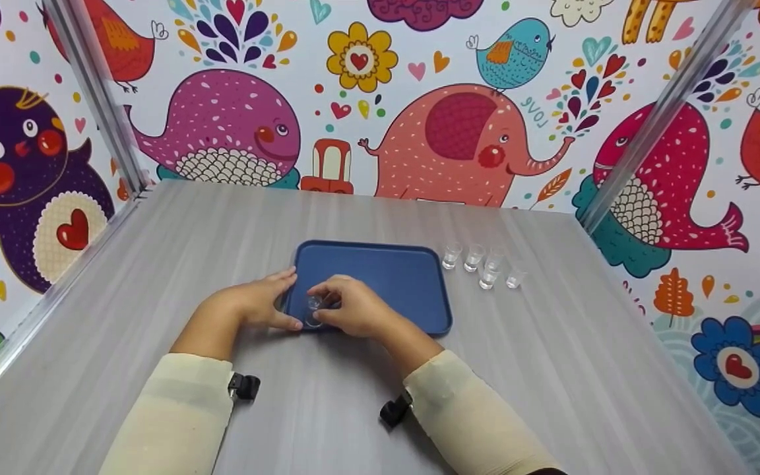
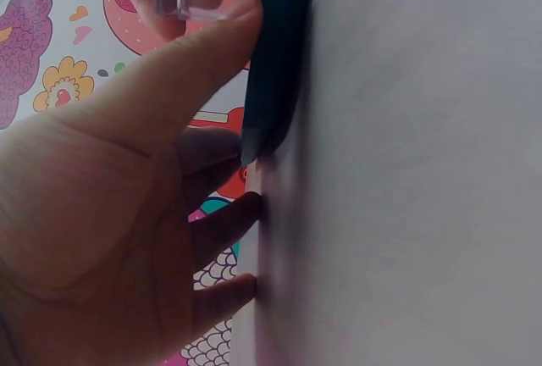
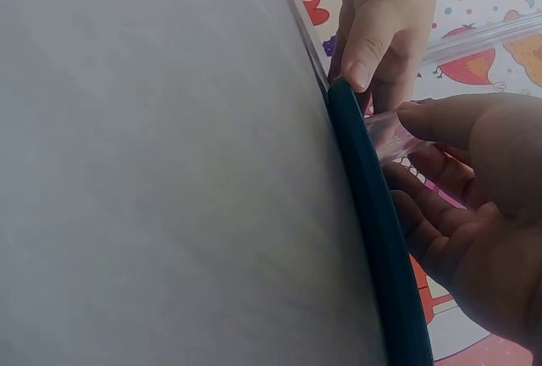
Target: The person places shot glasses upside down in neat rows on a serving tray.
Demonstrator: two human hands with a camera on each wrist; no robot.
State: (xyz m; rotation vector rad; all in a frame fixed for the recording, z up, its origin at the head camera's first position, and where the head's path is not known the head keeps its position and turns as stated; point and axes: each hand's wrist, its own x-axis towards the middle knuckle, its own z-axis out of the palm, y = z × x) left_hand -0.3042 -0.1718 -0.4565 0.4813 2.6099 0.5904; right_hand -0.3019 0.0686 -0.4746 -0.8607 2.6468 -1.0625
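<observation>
Beyond the tray, a patterned wall (image 1: pixel 353 132) of cartoon animals rises behind the grey table (image 1: pixel 327 422). The blue tray (image 1: pixel 380 284) lies flat on that table. From the tray's near side, two forearms in cream sleeves, left (image 1: pixel 175 409) and right (image 1: pixel 472 415), reach inward. The left hand (image 1: pixel 264 300) spans the tray's near-left corner, thumb at the near rim, fingers extended and spread along the left side. The right hand (image 1: pixel 353 310) bends over the same corner from the right, thumb and fingers pinching a small clear glass (image 2: pixel 203 0). That glass is between the two hands, at the tray's near-left corner, close to the left thumb. More clear glasses (image 1: pixel 487 278), seemingly five, stand to the right of the tray. A black clip sits on each cuff, left (image 1: pixel 245 386) and right (image 1: pixel 394 411), nearer the wearer than the tray. The right fingers partly cover the held glass; whether it touches the tray's surface is hard to tell. Two glasses overlap, and the sleeves are cut off.
</observation>
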